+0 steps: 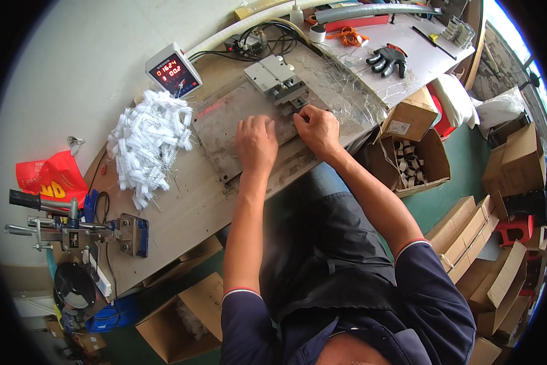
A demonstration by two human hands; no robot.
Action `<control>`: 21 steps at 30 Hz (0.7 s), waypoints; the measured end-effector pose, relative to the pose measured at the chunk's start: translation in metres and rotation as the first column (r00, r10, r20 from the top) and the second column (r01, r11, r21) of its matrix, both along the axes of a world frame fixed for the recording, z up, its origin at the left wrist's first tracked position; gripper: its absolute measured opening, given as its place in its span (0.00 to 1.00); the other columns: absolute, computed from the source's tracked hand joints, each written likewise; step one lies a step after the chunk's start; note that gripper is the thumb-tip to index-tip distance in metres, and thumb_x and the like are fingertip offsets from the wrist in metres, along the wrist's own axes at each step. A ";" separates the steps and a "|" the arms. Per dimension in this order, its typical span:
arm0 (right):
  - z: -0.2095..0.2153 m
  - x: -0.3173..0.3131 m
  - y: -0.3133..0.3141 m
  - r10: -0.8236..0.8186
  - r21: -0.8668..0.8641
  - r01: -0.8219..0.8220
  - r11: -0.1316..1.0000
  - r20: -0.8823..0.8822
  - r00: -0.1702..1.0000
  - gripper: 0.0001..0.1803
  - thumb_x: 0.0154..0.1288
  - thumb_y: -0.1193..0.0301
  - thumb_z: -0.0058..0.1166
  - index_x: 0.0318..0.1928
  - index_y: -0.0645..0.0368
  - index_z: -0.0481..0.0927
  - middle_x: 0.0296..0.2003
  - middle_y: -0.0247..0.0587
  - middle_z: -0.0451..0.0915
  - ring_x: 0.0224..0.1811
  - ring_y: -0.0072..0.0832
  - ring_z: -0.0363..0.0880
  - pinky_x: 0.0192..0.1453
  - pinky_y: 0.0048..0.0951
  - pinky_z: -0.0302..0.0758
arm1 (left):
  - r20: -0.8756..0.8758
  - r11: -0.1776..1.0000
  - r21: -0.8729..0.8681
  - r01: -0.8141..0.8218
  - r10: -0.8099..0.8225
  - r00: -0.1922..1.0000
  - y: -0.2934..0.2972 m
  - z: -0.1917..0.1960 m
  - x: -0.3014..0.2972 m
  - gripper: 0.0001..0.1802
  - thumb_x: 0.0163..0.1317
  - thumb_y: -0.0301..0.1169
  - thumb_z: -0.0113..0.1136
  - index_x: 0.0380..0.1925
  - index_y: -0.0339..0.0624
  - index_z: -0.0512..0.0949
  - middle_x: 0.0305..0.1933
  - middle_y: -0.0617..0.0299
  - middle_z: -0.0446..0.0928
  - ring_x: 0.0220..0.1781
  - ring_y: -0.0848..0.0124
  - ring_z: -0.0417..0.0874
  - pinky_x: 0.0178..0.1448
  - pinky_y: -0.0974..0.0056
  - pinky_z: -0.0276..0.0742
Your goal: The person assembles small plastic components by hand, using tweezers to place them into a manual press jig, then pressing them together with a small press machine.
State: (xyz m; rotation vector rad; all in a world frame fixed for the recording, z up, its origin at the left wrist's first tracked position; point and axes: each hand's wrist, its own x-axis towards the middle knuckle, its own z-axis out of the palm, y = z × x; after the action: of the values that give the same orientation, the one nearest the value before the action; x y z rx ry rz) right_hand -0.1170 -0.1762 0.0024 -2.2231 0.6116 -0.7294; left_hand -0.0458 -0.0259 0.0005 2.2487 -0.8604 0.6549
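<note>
My left hand (pixel 257 143) is over the near part of a worn metal plate (pixel 221 131), its fingers curled down and slightly blurred. What it holds, if anything, is hidden. My right hand (pixel 319 130) is closed in a pinch against the front of a small steel fixture (pixel 290 92). Its fingers hide whatever is between them. Behind the fixture's jaws sits a silver block (pixel 269 70) bolted to the plate. Left of the plate lies a heap of white bristly pieces with thin wire stems (pixel 150 143), like small brushes.
A display box with red digits (pixel 173 70) stands behind the heap. A lever press (pixel 72 228) is at the table's left end, near a red bag (pixel 53 177). At right are a black-and-grey glove (pixel 388 60) and an open carton of small pieces (pixel 434 163). Cables (pixel 273 39) run behind.
</note>
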 end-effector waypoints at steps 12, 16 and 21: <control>-0.003 -0.003 -0.009 -0.017 0.239 -0.008 0.971 0.104 0.994 0.14 0.64 0.60 0.62 0.37 0.58 0.87 0.29 0.52 0.85 0.34 0.49 0.87 0.43 0.44 0.81 | 0.033 1.000 0.005 -0.012 0.012 0.999 -0.001 0.001 -0.008 0.05 0.67 0.29 0.65 0.38 0.45 0.77 0.39 0.59 0.79 0.47 0.55 0.80 0.50 0.52 0.77; -0.007 -0.008 -0.014 -0.004 0.398 -0.094 0.913 0.239 0.971 0.12 0.67 0.64 0.62 0.40 0.61 0.87 0.27 0.47 0.85 0.30 0.33 0.85 0.39 0.34 0.79 | 0.108 0.996 -0.090 -0.010 0.020 0.994 0.006 0.002 -0.013 0.05 0.68 0.27 0.64 0.38 0.44 0.76 0.39 0.59 0.79 0.44 0.55 0.82 0.46 0.52 0.77; -0.005 -0.012 -0.017 0.066 0.521 -0.258 0.814 0.358 0.932 0.13 0.70 0.67 0.61 0.44 0.65 0.87 0.25 0.37 0.84 0.29 0.19 0.80 0.36 0.26 0.77 | 0.140 0.969 -0.244 0.024 0.011 0.990 0.011 0.000 -0.020 0.05 0.70 0.28 0.65 0.39 0.43 0.77 0.38 0.58 0.82 0.38 0.55 0.84 0.41 0.53 0.80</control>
State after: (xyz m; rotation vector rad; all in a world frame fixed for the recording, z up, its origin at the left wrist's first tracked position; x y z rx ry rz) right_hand -0.1294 -0.1932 -0.0021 -1.5412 0.3922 -0.6956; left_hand -0.0656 -0.0148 0.0006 1.9956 -0.8055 0.8762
